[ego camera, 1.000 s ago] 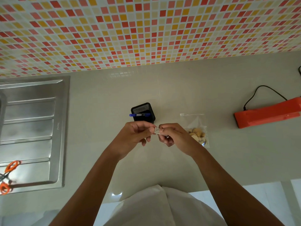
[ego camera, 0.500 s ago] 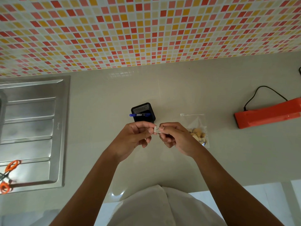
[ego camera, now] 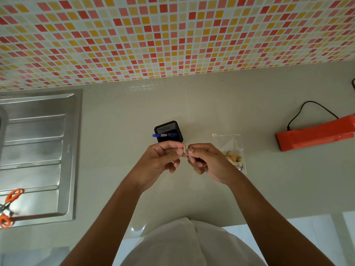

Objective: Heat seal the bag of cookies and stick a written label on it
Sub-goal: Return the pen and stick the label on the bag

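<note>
A small white label point(ego camera: 185, 150) sits between my two hands above the counter. My left hand point(ego camera: 163, 160) pinches its left edge with thumb and forefinger. My right hand point(ego camera: 206, 160) pinches its right edge the same way. The clear bag of cookies point(ego camera: 233, 150) lies flat on the counter just right of my right hand, with the cookies gathered at its near end. The orange heat sealer point(ego camera: 315, 136) rests at the far right, its black cord looping behind it. A blue pen point(ego camera: 164, 135) lies across a black mesh holder point(ego camera: 169, 129) just beyond my hands.
A steel sink drainboard point(ego camera: 36, 154) fills the left side, with orange-handled scissors point(ego camera: 8, 208) on its near corner. A tiled wall point(ego camera: 172, 35) rises behind the grey counter point(ego camera: 221, 102). The counter's front edge runs near my body.
Both hands stay in place with the label between them. The fingers have shifted slightly on the label, which now shows more edge-on.
</note>
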